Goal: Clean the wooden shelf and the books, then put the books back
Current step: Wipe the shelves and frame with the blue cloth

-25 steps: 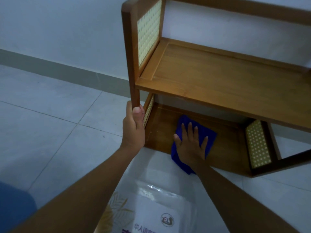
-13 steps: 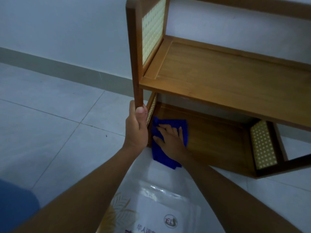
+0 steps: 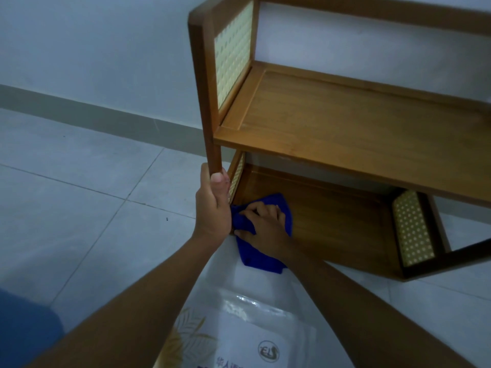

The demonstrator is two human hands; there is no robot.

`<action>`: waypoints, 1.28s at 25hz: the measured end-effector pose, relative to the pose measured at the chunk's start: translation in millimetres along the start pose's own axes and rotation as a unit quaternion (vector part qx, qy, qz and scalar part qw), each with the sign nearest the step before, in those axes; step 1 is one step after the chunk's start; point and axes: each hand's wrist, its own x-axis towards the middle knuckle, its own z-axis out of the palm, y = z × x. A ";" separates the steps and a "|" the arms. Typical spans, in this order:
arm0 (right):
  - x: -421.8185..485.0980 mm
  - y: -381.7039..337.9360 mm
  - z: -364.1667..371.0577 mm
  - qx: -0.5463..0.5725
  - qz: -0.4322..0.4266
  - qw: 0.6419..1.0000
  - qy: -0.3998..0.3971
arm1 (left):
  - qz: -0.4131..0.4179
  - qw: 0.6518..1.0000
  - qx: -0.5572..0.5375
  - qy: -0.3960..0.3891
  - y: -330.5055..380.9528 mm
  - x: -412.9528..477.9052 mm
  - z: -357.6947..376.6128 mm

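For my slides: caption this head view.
Left hand grips the shelf post while right hand holds a blue cloth against the bottom board.

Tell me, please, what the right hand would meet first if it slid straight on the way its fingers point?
Probably the woven side panel or the post that the left hand grips: the right hand, on the blue cloth, points left at them. Depth hides which comes first.
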 end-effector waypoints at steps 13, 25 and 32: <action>-41.2 48.2 -5.5 -0.118 -0.114 0.986 -0.017 | 0.002 1.000 0.001 -0.012 -0.5 0.9 -1.7; 0.2 14.5 -3.4 -0.129 -0.181 0.965 -0.138 | -0.002 1.000 0.004 -0.023 -1.0 1.8 -4.2; 3.2 22.7 -13.3 0.091 -0.106 0.987 -0.074 | 0.000 0.999 0.001 -0.035 0.4 2.1 -6.3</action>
